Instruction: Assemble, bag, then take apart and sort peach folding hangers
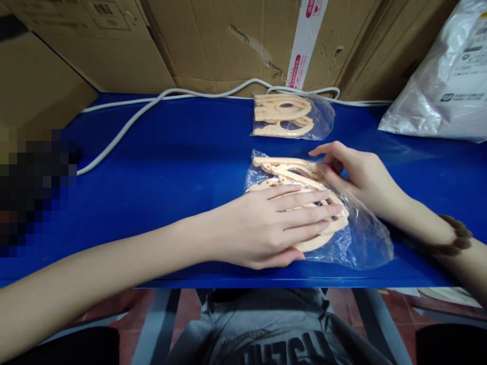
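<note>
A clear plastic bag (365, 243) with beige plastic pieces (289, 170) inside, which look like folding hangers, lies near the table's front edge. My left hand (270, 223) lies flat on top of it, fingers spread and pointing right. At the bag's upper right edge is my right hand (350, 170), its index finger stretched out to the left and the other fingers curled; whether it pinches the plastic is hard to make out. Behind them, a second clear bag (323, 119) with similar beige pieces (283, 116) lies flat, touched by neither hand.
Cardboard boxes (228, 45) stand along the back of the blue table (171, 167). A white cable (125, 132) runs in front of them. At the back right is a silvery-white package (429, 96). A pixelated dark area covers the left edge.
</note>
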